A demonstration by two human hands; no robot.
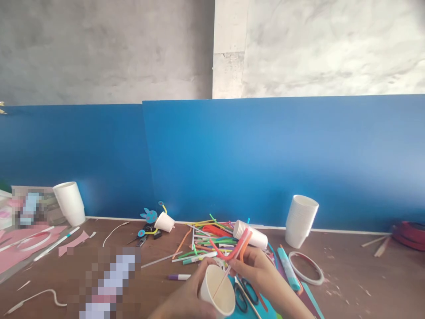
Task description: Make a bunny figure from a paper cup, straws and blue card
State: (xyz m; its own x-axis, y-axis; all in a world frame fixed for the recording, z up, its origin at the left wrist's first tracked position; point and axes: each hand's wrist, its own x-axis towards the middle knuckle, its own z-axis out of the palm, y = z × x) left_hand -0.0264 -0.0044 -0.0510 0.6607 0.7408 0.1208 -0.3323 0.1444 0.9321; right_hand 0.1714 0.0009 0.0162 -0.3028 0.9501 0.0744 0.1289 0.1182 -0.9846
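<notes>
My left hand [189, 290] is closed around a white paper cup [217, 288], its open mouth tilted toward me. Above the cup, my right hand [250, 268] pinches bendy drinking straws [244, 241] in red, orange and pink. A thin pale straw runs from those fingers down into the cup. Scissors [241, 297] with dark handles lie under my right wrist on blue paper [237, 313]. Beyond my hands spreads a pile of coloured straws and markers [202, 241]. A short stack of paper cups [250, 234] lies on its side there.
Upright cup stacks [300, 221] stand at right and left [70, 204]. A tape roll [306, 268] and a turquoise roll [288, 269] lie at right. A small cup [164, 222] with a blue rabbit cutout [150, 215] sits by the blue partition [265, 155]. Pink paper scraps [75, 243] lie left.
</notes>
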